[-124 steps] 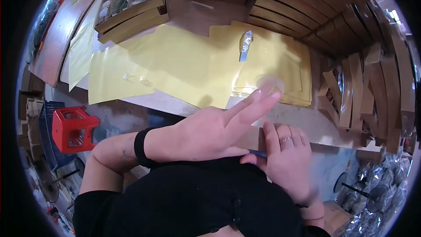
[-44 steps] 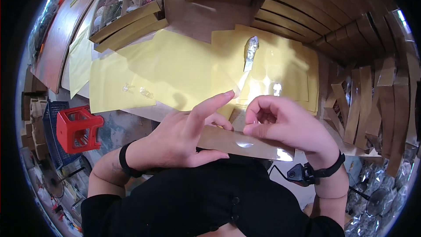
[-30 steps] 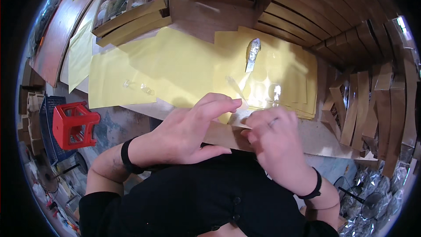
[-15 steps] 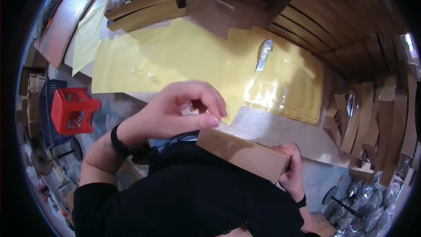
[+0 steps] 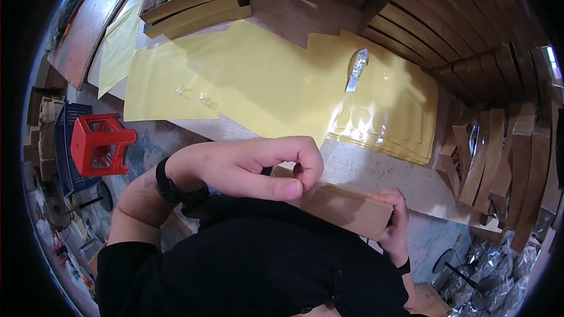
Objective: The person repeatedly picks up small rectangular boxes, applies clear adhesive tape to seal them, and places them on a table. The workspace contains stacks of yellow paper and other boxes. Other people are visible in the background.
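Observation:
My right hand (image 5: 396,223) is closed around the right end of a brown cardboard box (image 5: 346,211), which is long and narrow and tilts down to the right in front of my chest. Thumb and forefinger of my left hand (image 5: 261,167) are pinched together at the box's upper left end, partly covering it. What they hold, if anything, is too small to make out. Beyond the box, yellow sheets (image 5: 276,88) lie on the table. On them rest a blade with a silver-wrapped handle (image 5: 357,70) and small clear plastic scraps (image 5: 207,100).
Brown boxes (image 5: 435,12) are stacked at the far right, with more boxes (image 5: 499,164) standing at the right edge. An open divided box (image 5: 197,3) of small items sits at the far left. A red stool (image 5: 103,144) stands on the floor at left.
My left hand has moved right and down, onto the box's upper left end, with fingertips drawn closer together. My right hand keeps its hold, and the box has shifted slightly.

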